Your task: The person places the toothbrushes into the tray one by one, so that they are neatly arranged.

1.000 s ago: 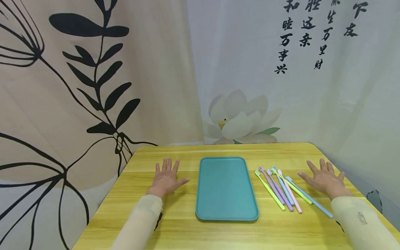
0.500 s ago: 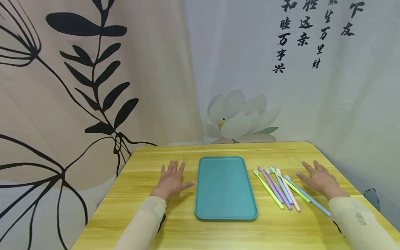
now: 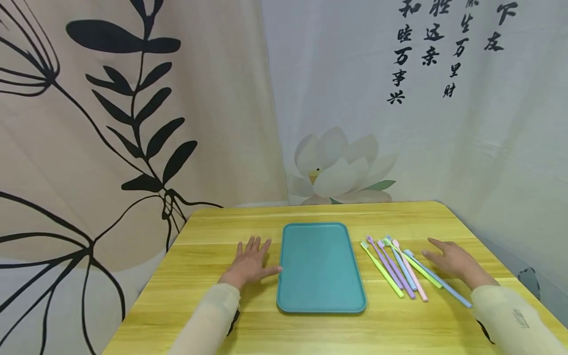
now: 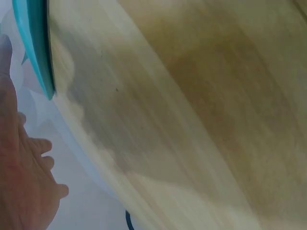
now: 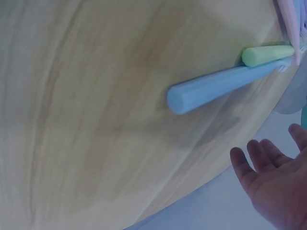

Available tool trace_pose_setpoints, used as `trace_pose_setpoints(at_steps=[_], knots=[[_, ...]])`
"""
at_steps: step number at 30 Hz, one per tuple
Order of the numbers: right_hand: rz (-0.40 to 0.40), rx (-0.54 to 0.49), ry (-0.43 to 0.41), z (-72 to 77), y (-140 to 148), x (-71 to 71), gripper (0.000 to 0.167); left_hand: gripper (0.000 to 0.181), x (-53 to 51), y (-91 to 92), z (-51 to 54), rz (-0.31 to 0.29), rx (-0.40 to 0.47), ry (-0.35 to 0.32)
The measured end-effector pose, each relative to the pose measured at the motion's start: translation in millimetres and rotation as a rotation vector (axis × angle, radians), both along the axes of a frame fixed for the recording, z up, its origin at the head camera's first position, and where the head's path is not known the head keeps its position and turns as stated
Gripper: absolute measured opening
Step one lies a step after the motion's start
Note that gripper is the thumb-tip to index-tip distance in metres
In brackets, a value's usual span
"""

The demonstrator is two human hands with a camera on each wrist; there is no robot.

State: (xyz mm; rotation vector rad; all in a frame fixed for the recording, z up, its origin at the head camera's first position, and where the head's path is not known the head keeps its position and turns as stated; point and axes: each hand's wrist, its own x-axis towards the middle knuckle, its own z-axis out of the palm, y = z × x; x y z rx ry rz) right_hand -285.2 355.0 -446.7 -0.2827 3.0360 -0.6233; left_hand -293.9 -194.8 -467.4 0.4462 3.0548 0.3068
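Note:
A teal rectangular tray [image 3: 321, 266] lies on the wooden table, with nothing on it. Just left of it, the left hand [image 3: 249, 265] is spread, its thumb close to the tray's left edge; whether they touch I cannot tell. Several toothbrushes in green, purple, blue and pink [image 3: 414, 276] lie loosely overlapping to the right of the tray. The right hand [image 3: 457, 261] hovers right of them, fingers extended, holding nothing. In the right wrist view a blue toothbrush [image 5: 211, 88] lies beside a green one [image 5: 264, 55], apart from the right hand [image 5: 283, 187].
The wooden table [image 3: 310, 335] reaches back to a curtain [image 3: 230, 98] printed with dark plants, a pale lotus and black characters. In the left wrist view the tray's edge [image 4: 34, 38] shows at the upper left, beside the left hand [image 4: 24, 167].
The left hand has moved right and a little nearer the front, closer to the tray. The right hand has turned and its fingers are less spread. The tray and toothbrushes stay in place.

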Motion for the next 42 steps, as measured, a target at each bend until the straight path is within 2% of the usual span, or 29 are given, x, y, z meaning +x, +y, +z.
trace_pose_setpoints(at_steps=[10, 23, 31, 42], knots=[[0.003, -0.059, -0.061, -4.4, 6.4, 2.5, 0.072, 0.092, 3.0, 2.8, -4.6, -0.045, 0.047, -0.090], [0.005, -0.178, -0.108, -11.8, 11.3, 8.3, 0.065, 0.087, 10.7, 4.2, -6.6, -0.087, 0.103, -0.123], [-0.019, -0.265, -0.148, -18.3, 9.6, 7.8, 0.065, 0.087, 9.0, 5.3, -8.0, -0.098, 0.093, -0.123], [-0.085, -0.280, -0.131, -27.7, 6.5, 11.2, 0.061, 0.084, 9.4, 6.4, -11.6, -0.115, 0.094, -0.131]])
